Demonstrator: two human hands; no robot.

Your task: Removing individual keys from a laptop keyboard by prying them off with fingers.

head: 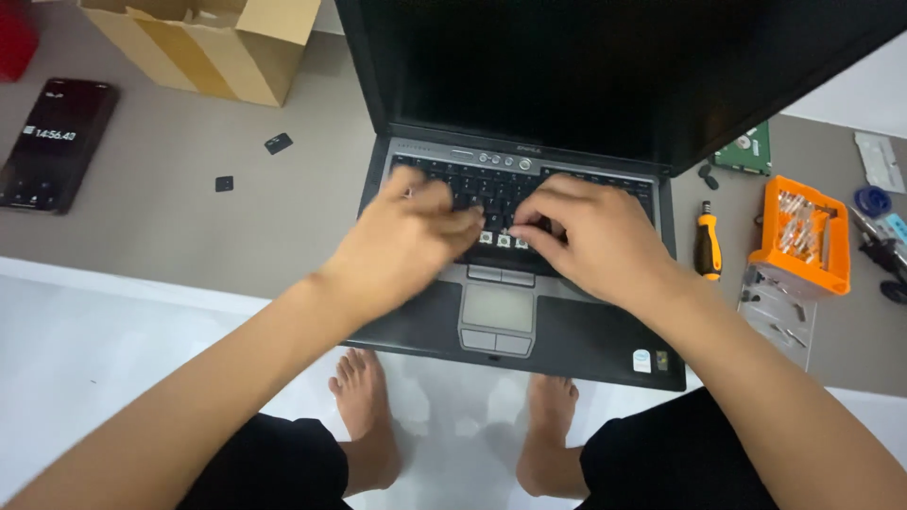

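Note:
An open dark laptop [586,345] lies on the grey mat in front of me, its screen black. Both hands rest on its keyboard [491,189]. My left hand [402,241] is blurred, fingers curled over the middle keys. My right hand [590,236] has its fingertips pressed on the lower key row. Between the two hands a few key spots [503,240] show pale, with their caps off. Two small black keycaps [278,143] [224,183] lie loose on the mat to the left. Whether either hand pinches a keycap is hidden.
A black phone [55,142] with a lit screen lies at far left, a cardboard box [213,42] behind it. Right of the laptop sit an orange-handled screwdriver [707,247], an orange bit case [801,236], a clear lid [777,316] and a green circuit board [746,151]. My bare feet show below.

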